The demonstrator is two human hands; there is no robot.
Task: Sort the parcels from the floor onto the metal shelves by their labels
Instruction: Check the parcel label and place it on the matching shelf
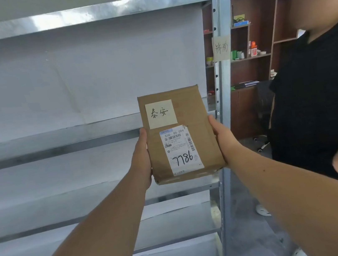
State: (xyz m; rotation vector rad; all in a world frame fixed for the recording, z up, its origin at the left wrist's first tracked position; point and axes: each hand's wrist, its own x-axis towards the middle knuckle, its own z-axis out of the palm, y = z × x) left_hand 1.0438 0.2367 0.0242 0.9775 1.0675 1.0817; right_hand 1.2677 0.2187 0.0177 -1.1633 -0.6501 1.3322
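Note:
A flat brown cardboard parcel [201,127] is held up in front of the metal shelves [56,144]. It carries a pale handwritten note [161,113] at its top and a white shipping label [181,150] marked 7786 below. My left hand [142,160] grips its left edge and my right hand [222,137] grips its right edge. A pale paper tag [221,48] with handwriting is stuck on the shelf's right upright post [223,89].
The metal rack has several bare levels lined with white sheet. A person in a black shirt [316,92] stands close on the right. Behind them stand brown wooden shelves [258,26] with small items. Grey floor shows at the lower right.

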